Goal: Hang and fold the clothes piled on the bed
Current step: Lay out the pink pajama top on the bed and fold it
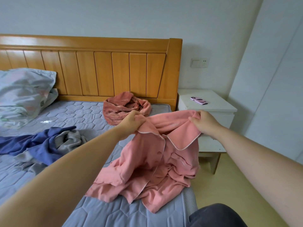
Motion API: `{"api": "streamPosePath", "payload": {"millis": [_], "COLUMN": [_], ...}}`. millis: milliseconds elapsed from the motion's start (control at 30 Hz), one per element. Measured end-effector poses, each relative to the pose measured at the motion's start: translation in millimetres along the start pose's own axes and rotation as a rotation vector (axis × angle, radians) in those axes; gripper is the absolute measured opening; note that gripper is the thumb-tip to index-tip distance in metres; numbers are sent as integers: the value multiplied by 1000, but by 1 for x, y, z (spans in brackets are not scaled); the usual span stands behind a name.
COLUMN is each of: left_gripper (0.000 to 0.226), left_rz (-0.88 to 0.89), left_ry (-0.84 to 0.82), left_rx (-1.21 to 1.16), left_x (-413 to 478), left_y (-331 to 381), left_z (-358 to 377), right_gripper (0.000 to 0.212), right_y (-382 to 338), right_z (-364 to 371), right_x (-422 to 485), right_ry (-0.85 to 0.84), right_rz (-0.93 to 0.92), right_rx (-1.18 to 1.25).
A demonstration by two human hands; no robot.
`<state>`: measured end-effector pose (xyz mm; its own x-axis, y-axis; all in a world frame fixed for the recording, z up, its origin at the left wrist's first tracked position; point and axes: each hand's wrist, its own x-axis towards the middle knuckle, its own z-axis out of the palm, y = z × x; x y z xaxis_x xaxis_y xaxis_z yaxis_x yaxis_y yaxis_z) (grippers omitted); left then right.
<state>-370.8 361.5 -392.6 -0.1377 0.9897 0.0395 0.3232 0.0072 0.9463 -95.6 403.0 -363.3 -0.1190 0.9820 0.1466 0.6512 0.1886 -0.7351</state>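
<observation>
A: Pink pajama shirt [152, 161], status? Start at the hands.

B: I've got my left hand [131, 122] clamped on the left shoulder by the collar, fingers curled into the cloth. My right hand [205, 122] is pinching the right shoulder the same way. Top edge is stretched between them, front faces me, buttons visible. The lower half is bunched on the mattress [101, 210] at about 6 o'clock from my hands, near the bed's edge.

A: What else is around?

B: Darker pink garment [124, 107] heaped at 11 o'clock, against the headboard [91, 69]. Blue and grey clothes [49, 145] at 9 o'clock, well apart. Pillow [24, 94] far at 10. Nightstand [206, 102] with a phone [198, 100] at 1 o'clock.

A: Step?

B: Opening it out for a fold or hanger, I'd say. To do it well I'd lift until the hem clears the bed, keep both grips level at the shoulder seams and shake once so the sleeves drop free. No hanger in view, so probably I'd lay it flat, front down.
</observation>
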Motion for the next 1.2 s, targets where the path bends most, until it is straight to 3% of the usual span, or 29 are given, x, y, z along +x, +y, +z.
{"api": "streamPosePath", "payload": {"millis": [100,167,233,300,433,500,567,700,900,967,1067,1200], "left_gripper": [65,85,86,60,19,18,23,29,26,16,21,11], "left_rz": [-82,-130,-108,7,31,33,27,88,233,220,166,160], "left_ry": [-266,-501,-636,-678,-391,-264,-190,-155,29,108,204,319], "left_rx": [-149,-84,121,363,512,488,453,490,561,598,614,625], "left_x": [-1,-1,-5,-4,5,8,11,10,15,19,25,25], "left_y": [0,-2,-1,0,-2,-2,-2,2,1,9,36,99], "left_z": [-3,-5,-4,-6,-17,-22,-25,-24,-22,-27,-40,-64], "right_gripper": [26,26,26,29,41,54,55,17,32,38,39,35], "right_y": [-1,-1,-3,0,8,9,10,-1,-12,-17,-34,-86], "right_z": [2,5,7,8,3,1,1,3,11,13,6,-23], "right_x": [3,3,2,2,1,0,-1,-3,1,1,4,15], "right_ry": [34,29,3,-51,-225,-333,-350,-148,96,172,312,450], "right_rz": [35,40,31,24,103,173,192,146,63,16,-36,-87], "right_rx": [68,102,83,64,225,353,274,-109,119,92,-19,23]}}
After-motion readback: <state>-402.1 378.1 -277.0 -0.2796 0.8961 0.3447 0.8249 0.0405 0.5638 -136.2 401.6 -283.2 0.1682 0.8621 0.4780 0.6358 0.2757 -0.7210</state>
